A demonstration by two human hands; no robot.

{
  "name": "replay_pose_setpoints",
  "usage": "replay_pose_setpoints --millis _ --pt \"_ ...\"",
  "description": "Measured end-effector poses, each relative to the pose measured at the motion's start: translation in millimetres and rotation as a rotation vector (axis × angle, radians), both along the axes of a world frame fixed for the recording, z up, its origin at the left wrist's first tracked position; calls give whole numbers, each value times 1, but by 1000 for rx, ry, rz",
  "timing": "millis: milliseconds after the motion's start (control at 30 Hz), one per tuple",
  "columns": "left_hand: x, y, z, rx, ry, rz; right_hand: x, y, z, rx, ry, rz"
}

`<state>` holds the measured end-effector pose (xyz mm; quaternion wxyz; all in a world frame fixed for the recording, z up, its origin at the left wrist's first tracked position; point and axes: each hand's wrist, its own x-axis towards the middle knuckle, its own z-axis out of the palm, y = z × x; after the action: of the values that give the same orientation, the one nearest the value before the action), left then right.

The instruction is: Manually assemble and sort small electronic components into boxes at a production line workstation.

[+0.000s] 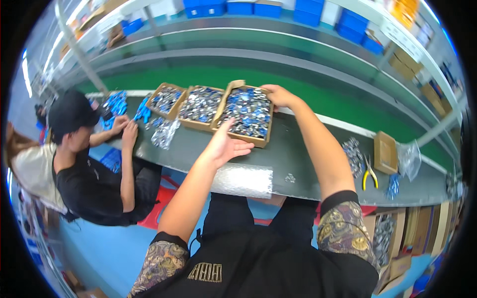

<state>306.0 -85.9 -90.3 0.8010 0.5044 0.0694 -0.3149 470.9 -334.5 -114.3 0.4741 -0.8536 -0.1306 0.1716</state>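
Observation:
An open cardboard box (263,143) full of small silver and blue metal pieces (246,111) stands on the dark workbench in front of me. My right hand (279,96) grips its far right corner, fingers bent over the rim. At the near left corner is my left hand (226,149), open, palm turned up. Its thumb points up by the box wall and its fingers stretch along the front edge; whether they touch the cardboard I cannot tell. Two more boxes of similar pieces, a middle box (196,124) and a smaller box (174,113), stand in a row to the left.
A co-worker (94,164) sits at left, hands near blue pieces (143,111). A silvery bubble sheet (243,180) lies at the near edge. Yellow-handled pliers (369,176), loose metal pieces (353,156), a small cardboard box (385,153) and a clear bag (409,159) lie right.

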Motion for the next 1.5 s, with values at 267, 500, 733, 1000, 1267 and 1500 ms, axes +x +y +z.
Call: replay_pose_setpoints --millis 267,500,733,1000,1267,1500 --pt "-4 -34 -21 46 -87 91 -40 -36 -39 277 -249 -494" --pt "10 -7 -23 -23 -123 28 -234 -99 -10 97 -594 -564" --pt "-25 -16 -30 174 -279 -106 -341 -248 -16 -567 -861 -991" --pt "-16 -146 -24 513 -907 -158 -329 -228 -43 -807 -765 -783" --pt "53 -202 -45 399 -953 -199 -263 -221 -55 -676 -529 -707" --pt "62 -189 -35 299 -876 -192 -209 -161 -40 -442 -717 -274"
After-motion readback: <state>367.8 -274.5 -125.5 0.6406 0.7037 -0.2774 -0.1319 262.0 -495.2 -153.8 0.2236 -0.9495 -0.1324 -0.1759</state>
